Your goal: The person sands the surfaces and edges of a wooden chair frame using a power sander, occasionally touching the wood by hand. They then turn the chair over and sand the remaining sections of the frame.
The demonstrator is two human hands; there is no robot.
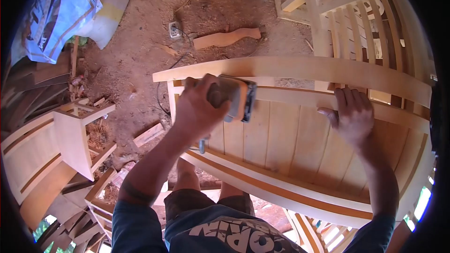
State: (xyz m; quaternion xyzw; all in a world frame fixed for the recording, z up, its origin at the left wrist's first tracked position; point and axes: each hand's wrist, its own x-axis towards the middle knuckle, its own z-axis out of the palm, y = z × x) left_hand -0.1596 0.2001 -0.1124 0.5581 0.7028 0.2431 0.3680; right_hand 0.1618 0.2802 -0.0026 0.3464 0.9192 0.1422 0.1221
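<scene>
Dark blue shirt with white lettering (225, 236) nearest the lens: handling notes

Location: Beyond the shirt lies a large, pale wooden frame (281, 133) with long curved rails and a panel of parallel boards. Over the left part of this frame is a grey-and-orange power sander (239, 94), tilted, its dark base plate toward the right. Contact between plate and wood cannot be confirmed from this angle.

Hand state: The left hand (201, 100) is closed around the sander's rounded body. The right hand (354, 112) lies over the pale inner rail (290, 97), fingers bent across the far edge, thumb spread on the near side; its grip force cannot be told.

Handling, sander: Judged rigid, compact and moderately heavy; vibration is probable under power. Hold by the rounded body, fingers clear of the plate.

Handling, frame: Judged stiff, bulky and heavy. Bare, smooth-looking wood may slip under dusty fingers, and edges could dent. Take hold at the rails, not at the boards, which appear thinner.
</scene>
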